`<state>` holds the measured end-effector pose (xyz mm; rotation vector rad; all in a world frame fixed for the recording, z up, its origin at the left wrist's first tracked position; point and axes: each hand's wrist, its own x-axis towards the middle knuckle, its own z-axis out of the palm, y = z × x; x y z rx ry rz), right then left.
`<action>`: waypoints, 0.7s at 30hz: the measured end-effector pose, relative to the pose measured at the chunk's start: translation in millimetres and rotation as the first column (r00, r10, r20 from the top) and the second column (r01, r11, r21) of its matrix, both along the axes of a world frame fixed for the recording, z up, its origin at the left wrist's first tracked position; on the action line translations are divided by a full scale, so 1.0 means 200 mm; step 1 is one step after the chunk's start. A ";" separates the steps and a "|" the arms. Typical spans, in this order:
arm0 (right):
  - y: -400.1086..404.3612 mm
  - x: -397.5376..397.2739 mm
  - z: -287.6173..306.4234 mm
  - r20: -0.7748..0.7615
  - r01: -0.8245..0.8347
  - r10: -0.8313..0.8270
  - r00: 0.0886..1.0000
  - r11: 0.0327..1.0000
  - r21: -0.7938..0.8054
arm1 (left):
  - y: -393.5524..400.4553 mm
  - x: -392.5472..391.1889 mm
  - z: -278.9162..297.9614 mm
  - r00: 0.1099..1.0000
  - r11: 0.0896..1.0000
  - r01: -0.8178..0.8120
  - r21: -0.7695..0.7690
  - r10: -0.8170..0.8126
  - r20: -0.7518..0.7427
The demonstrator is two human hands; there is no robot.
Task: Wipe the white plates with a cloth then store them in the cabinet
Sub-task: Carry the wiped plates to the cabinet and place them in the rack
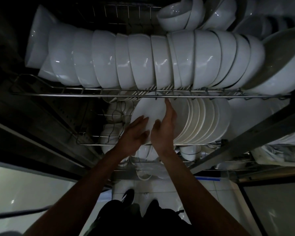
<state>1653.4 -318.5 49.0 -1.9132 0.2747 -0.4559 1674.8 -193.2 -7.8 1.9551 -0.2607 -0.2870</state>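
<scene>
Dim cabinet interior, seen from above the arms. Both hands are at the middle wire rack, on one white plate that stands on edge at the left end of a row of plates already filed upright. Left hand: fingers extended and close together, laid flat against the plate's near-left face and lower rim, not curled around it. Right hand: fingers straight and together, slid between this plate and the first plate of the row, fingertip near the plate's top edge just under the front rail of the upper rack. So the plate is sandwiched between two flat palms rather than pinched. Its flat face is turned left and slightly toward the camera; its rim runs roughly front to back, parallel with the stacked row. The plate sits directly ahead of both hands, left hand on its open side, right hand on the row side; the right hand is the one nearer the row. The key relation: the plate leans a little off the row, with the right hand filling the gap between them. My judgement: seating is nearly done, and the next move calls for drawing the right hand out while the left presses the plate rightward against the row. Risk: the plate tipping left toward the open end of the rack. Bowls nest on their sides along the upper rack. No cloth visible.
</scene>
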 end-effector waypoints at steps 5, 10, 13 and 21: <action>-0.02 -0.01 -0.01 -0.030 -0.044 0.045 0.999 0.999 0.016 | 0.00 -0.01 -0.01 0.997 0.999 -0.001 0.033 -0.001 0.072; -0.05 -0.01 -0.03 -0.058 -0.074 0.072 0.996 0.997 -0.039 | -0.01 -0.01 -0.01 0.991 0.996 -0.010 0.086 -0.001 0.134; -0.06 -0.02 -0.02 -0.050 -0.094 0.093 0.994 0.995 -0.031 | -0.01 -0.02 -0.01 0.991 0.999 -0.013 0.044 0.007 0.133; -0.10 -0.03 -0.04 -0.109 -0.106 0.088 0.990 0.979 -0.172 | -0.01 -0.04 -0.03 0.987 0.997 -0.082 0.006 0.080 0.136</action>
